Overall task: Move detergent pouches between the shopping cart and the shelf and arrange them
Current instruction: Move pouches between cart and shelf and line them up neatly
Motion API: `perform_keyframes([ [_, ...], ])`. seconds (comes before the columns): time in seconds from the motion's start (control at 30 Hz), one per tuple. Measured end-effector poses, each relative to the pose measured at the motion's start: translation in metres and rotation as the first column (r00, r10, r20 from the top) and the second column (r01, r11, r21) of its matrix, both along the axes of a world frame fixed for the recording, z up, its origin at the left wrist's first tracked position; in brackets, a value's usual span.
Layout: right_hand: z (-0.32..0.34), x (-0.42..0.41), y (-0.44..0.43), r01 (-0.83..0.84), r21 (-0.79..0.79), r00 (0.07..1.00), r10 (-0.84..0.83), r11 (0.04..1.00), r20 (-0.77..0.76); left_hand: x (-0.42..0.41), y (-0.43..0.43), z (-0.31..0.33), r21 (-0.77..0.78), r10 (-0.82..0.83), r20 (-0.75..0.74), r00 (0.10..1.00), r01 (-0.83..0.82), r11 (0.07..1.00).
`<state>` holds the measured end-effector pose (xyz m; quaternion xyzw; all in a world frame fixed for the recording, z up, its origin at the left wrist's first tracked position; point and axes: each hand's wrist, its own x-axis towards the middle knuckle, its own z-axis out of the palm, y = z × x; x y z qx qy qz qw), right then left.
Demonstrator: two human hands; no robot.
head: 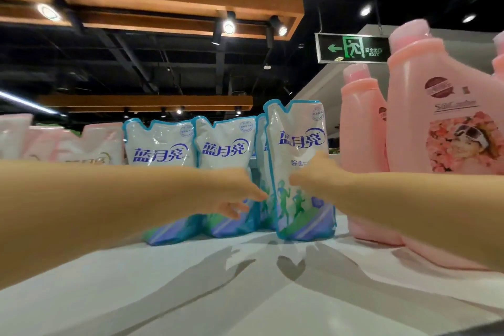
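Pouches (161,144) of detergent stand upright in a row on the white shelf (191,294), long axis vertical, notched tops up. The front pouch (300,123) stands nearest, facing the camera. Each is glossy white film edged in blue, printed 蓝月亮 above green running figures. The right hand (316,172) grips the front pouch, thumb across its face, fingers hidden. The left hand (234,194) touches its left edge with a straight finger. Pink bottles (436,106) stand right, pink pouches (90,144) left, and a green EXIT sign (353,48) hangs above.
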<state>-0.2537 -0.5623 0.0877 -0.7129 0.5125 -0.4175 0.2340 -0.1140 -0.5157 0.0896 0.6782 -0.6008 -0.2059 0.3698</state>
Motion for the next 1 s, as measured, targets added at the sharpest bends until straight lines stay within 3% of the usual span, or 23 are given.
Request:
perform_keyframes([
  [0.1,0.015,0.011,0.032,-0.028,-0.173,1.0,0.028,0.984,-0.003,0.038,0.04,0.027,-0.139,0.131,0.045,0.99,-0.123,0.983],
  [0.2,0.024,0.03,0.055,-0.154,-0.163,0.981,0.132,0.974,-0.141,0.074,0.078,0.033,-0.216,0.298,-0.002,0.955,-0.291,0.932],
  [0.3,0.014,0.056,0.072,-0.26,-0.112,0.931,0.219,0.959,-0.291,0.095,0.107,0.02,-0.2,0.437,0.019,0.899,-0.425,0.883],
  [0.4,0.004,0.084,0.078,-0.334,-0.058,0.883,0.29,0.941,-0.37,0.11,0.128,0.005,-0.127,0.474,0.042,0.88,-0.466,0.876],
  [0.5,0.004,0.105,0.086,-0.383,-0.051,0.864,0.338,0.922,-0.373,0.122,0.147,0.001,-0.108,0.486,0.08,0.87,-0.477,0.872],
  [0.63,0.007,0.113,0.106,-0.431,-0.075,0.876,0.398,0.899,-0.272,0.133,0.17,0.004,-0.191,0.434,0.11,0.894,-0.41,0.892],
  [0.7,0.006,0.109,0.126,-0.456,-0.108,0.862,0.407,0.884,-0.304,0.133,0.186,0.005,-0.259,0.41,0.237,0.881,-0.349,0.9],
  [0.77,0.007,0.108,0.153,-0.432,-0.179,0.848,0.33,0.884,-0.414,0.132,0.204,0.004,-0.388,0.427,0.45,0.785,-0.259,0.884],
  [0.83,0.003,0.107,0.181,-0.417,-0.314,0.837,0.225,0.853,-0.499,0.131,0.221,0.001,-0.499,0.43,0.558,0.71,-0.127,0.857],
  [0.93,-0.01,0.11,0.215,-0.315,-0.554,0.863,-0.011,0.771,-0.506,0.127,0.236,-0.007,-0.5,0.34,0.592,0.731,0.002,0.866],
  [1.0,-0.02,0.113,0.229,-0.26,-0.596,0.912,-0.008,0.76,-0.409,0.126,0.239,-0.013,-0.495,0.324,0.601,0.731,0.023,0.869],
])
